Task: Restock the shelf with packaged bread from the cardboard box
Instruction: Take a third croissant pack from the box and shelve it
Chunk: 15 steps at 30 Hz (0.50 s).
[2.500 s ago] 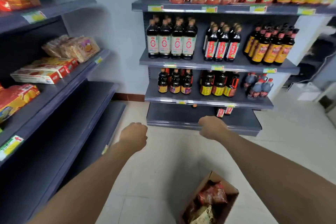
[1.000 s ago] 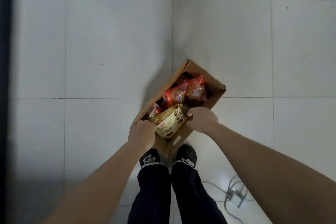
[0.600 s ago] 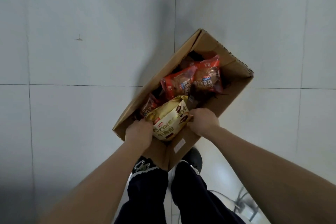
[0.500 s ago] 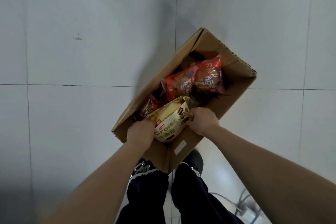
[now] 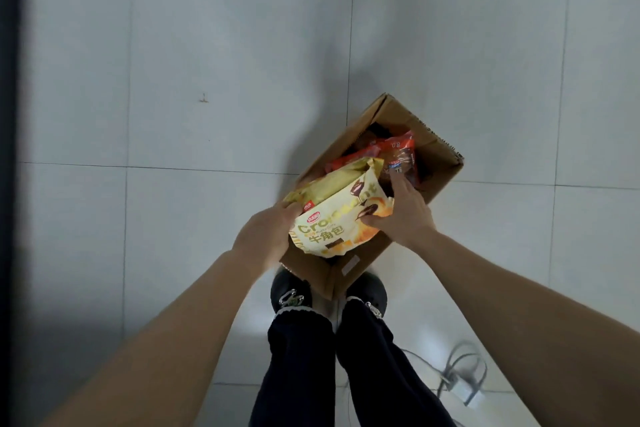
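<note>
A person bent over an open cardboard box (image 5: pixel 438 170) on a pale tiled floor (image 5: pixel 207 45) holds a yellow croissant packet (image 5: pixel 337 218) just above the box's near end, between both bare hands; the left hand (image 5: pixel 265 236) grips the packet's left edge, its fingers curled round the wrapper and largely hidden beneath it, while the right hand (image 5: pixel 407 215) pinches the lower right corner, thumb (image 5: pixel 372 220) pressed on the printed face and fingers (image 5: pixel 398 184) spread behind the edge; red-wrapped bread packets (image 5: pixel 398 152) lie inside the box toward its far end, partly under the yellow one; black shoes (image 5: pixel 292 291) stand at the box's near corner, and a grey cable with a plug block (image 5: pixel 464 388) lies on the floor well off from the box, on the person's right. The step in hand appears to be lifting this packet clear for the shelf, which is not plainly in view; only a dark upright edge (image 5: pixel 7 149) shows well to the left of the box. To do it well, the lift should go straight up so the packet's lower corner clears the box wall without dragging a red packet along; the hold belongs on the sealed margins, lightly, since soft pastry in an air-filled wrapper would likely crush under a squeeze.
</note>
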Tool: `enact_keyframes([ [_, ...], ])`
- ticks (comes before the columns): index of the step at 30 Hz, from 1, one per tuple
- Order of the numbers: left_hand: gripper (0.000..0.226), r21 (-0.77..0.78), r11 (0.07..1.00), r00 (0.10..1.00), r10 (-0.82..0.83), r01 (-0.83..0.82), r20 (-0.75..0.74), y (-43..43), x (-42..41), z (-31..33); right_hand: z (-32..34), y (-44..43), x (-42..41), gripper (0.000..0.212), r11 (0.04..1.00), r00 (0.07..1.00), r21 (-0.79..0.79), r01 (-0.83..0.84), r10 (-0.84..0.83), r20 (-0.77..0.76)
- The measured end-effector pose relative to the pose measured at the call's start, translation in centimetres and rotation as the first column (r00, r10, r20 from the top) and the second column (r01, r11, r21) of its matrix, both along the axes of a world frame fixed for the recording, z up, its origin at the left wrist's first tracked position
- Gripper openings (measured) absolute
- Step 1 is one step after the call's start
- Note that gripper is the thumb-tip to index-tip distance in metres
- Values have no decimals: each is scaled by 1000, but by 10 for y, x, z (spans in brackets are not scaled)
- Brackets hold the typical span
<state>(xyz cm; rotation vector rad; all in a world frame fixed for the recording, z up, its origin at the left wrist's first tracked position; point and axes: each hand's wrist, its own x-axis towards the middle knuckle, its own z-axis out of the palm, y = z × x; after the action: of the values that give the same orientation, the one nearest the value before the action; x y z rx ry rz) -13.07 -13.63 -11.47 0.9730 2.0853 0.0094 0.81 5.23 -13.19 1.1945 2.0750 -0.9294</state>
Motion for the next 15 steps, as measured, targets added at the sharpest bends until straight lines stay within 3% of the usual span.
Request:
enact_keyframes([
  [3,40,-19,1000,1000,-22,22,7,-5,-11,40,40,1,-13,93,994,1000,-113,9,-8,6],
  [8,29,20,992,993,122,-122,7,-34,-29,102,112,-7,-30,16,930,944,-276,242,-292,-155],
  [12,22,125,931,937,348,-343,-16,-54,-42,152,168,-22,-54,9,951,936,-249,181,-245,-254],
  [15,16,223,759,783,621,-611,34,-64,-54,193,207,-31,-76,8,960,925,-231,161,-228,-304],
])
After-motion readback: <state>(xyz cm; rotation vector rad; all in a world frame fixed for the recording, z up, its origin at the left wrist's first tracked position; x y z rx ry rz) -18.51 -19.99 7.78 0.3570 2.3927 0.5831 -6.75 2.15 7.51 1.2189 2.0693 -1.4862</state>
